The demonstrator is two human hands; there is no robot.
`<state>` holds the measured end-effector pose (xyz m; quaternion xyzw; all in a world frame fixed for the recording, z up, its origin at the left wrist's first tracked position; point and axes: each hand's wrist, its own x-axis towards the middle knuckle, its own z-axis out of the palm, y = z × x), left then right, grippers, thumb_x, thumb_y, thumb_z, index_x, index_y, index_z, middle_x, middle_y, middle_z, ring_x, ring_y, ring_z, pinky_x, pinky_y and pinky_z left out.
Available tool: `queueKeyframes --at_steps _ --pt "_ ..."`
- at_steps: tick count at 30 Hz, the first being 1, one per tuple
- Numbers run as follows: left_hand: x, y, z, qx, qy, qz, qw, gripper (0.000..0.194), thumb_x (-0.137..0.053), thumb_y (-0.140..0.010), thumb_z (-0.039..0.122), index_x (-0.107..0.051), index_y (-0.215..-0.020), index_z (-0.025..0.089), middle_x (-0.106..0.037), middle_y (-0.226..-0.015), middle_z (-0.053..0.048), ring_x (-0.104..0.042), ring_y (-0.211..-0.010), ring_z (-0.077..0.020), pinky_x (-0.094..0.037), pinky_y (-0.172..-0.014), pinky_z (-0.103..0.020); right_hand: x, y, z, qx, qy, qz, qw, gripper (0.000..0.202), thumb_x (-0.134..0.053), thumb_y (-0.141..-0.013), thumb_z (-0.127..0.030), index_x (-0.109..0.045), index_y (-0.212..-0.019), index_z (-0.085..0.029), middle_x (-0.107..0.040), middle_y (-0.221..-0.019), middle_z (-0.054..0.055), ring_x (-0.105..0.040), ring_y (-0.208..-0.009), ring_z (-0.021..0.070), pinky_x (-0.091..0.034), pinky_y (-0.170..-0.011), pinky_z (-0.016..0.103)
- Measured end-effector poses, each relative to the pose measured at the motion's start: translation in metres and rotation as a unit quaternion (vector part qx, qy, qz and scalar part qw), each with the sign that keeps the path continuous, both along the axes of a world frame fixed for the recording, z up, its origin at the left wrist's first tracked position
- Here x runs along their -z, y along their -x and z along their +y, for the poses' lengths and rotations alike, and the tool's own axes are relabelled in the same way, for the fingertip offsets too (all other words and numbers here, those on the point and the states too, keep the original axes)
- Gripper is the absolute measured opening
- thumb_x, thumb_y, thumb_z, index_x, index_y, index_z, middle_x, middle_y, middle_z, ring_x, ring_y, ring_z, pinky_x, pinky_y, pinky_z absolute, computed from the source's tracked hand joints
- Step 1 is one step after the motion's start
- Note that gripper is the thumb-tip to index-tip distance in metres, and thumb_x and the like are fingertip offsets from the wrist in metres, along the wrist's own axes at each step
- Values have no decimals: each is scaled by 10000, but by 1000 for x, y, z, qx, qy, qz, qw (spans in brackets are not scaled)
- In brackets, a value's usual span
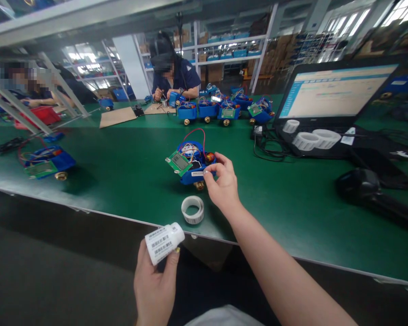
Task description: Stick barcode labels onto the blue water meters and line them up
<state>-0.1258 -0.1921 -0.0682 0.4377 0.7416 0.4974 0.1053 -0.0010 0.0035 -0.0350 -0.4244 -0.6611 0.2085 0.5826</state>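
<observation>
My left hand (156, 283) holds a roll of white barcode labels (163, 243) just off the bench's front edge, its printed strip facing up. My right hand (222, 181) grips the right end of a blue meter housing (191, 177) with brass fittings, thumb at the front and fingers behind. Beside the thumb, a narrow white barcode label (197, 173) lies on the housing's front. A green circuit board (179, 163) with a small display leans out of the housing, joined by thin wires. Nearer to me, a second label roll (192, 210) rests on the bench.
An open laptop (336, 97) stands at the right, with several label rolls (306, 141) on it. A black handheld scanner (360, 185) lies nearer. Another blue meter (49, 162) sits at left. Several more meters (207, 110) line the far side, where a co-worker (175, 74) works.
</observation>
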Motion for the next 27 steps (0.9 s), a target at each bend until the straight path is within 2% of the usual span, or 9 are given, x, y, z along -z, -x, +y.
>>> queueKeyframes --at_steps 5,16,27 --pt "3 2 -1 -2 6 3 1000 390 -644 -792 445 -591 -1110 226 -659 -1073 -70 -635 -983 -240 -473 -874 -350 -2 1 -1 10 -3 -9 1000 54 -543 -790 -181 -590 -764 -188 -489 -1264 150 -474 -1192 271 -412 -971 459" --pt "-3 -2 -1 -8 24 4 1000 375 -633 -786 471 -618 -1066 222 -666 -1051 -68 -639 -958 -237 -491 -834 -332 -1 3 0 26 -20 -18 999 62 -544 -788 -178 -600 -763 -188 -505 -1254 156 -489 -1179 269 -428 -960 442" --pt "-2 0 -4 -8 31 17 999 356 -623 -787 477 -628 -1037 223 -660 -1026 -68 -638 -944 -239 -499 -808 -330 -3 4 -6 26 -28 -13 999 89 -538 -796 -189 -627 -789 -181 -510 -1260 157 -488 -1187 265 -407 -1000 444"
